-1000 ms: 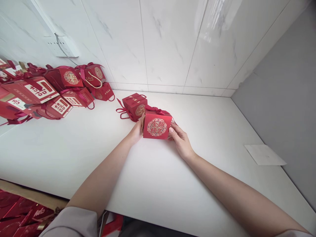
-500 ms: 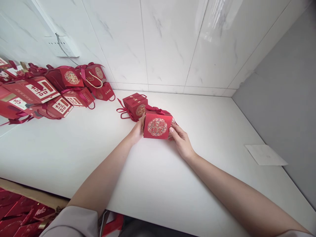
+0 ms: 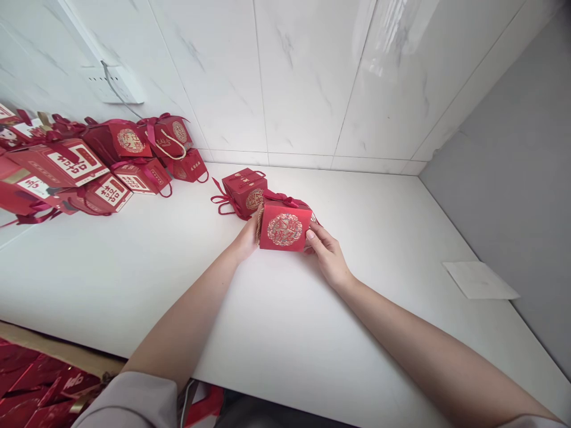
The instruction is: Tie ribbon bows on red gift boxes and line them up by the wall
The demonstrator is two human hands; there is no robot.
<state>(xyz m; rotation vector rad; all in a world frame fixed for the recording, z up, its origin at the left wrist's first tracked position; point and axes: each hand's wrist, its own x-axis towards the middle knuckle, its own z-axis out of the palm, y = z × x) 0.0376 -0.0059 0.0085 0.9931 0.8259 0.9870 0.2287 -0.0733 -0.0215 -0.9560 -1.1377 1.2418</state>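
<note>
Between my two hands is a red gift box (image 3: 284, 229) with a round gold emblem on its front and a dark red ribbon bow on top. My left hand (image 3: 248, 239) grips its left side, where a twisted gold cord handle runs; those fingers are mostly hidden behind the box. On the right side, my right hand (image 3: 328, 252) holds it with the thumb at the front edge and the fingers behind. Just behind and to the left stands a second red gift box (image 3: 243, 185) with ribbon loops and a similar gold emblem.
Several red gift boxes (image 3: 100, 169) are piled against the tiled wall at the left of the white table (image 3: 285, 333). A flat white sheet (image 3: 480, 280) lies by the grey panel at right. Below the table's left edge, a carton (image 3: 57, 351) holds red packages.
</note>
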